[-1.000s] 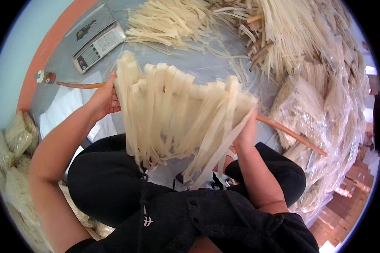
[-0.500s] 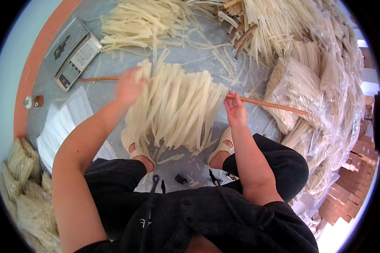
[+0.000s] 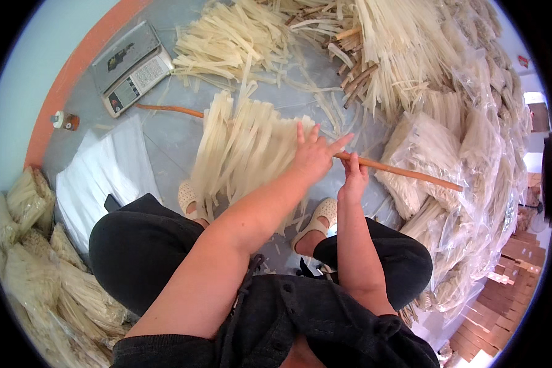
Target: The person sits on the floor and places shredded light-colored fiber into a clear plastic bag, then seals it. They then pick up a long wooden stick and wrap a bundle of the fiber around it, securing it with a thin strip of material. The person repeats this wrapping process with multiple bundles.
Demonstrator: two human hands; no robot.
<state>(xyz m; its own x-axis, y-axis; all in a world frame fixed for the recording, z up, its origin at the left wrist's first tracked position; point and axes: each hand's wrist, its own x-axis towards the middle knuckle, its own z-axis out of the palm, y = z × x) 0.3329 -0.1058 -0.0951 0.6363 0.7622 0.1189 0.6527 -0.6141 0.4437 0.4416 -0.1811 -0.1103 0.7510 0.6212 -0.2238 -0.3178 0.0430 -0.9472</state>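
A long brown wooden stick (image 3: 411,173) runs across in front of me, its left end showing beyond a row of flat, pale cream strips (image 3: 242,144). The strips look like dried noodles or bean-curd skin and hang over the stick side by side. Around the bare right part of the stick, my right hand (image 3: 353,181) is closed just past the row's right end. My left hand (image 3: 313,158) lies over that right end, fingers spread apart, covering some strips and a short length of stick.
Loose strips (image 3: 233,43) are heaped on the grey floor (image 3: 165,135) at the far side. A scale (image 3: 132,70) stands far left, near a small jar (image 3: 67,121) and a white sheet (image 3: 107,162). Sticks (image 3: 360,80) lie far right. Clear bags of strips (image 3: 426,153) line the right.
My left hand has swept from the row's left end to its right end. The row now looks narrower at its right side. My right hand keeps its hold on the stick.
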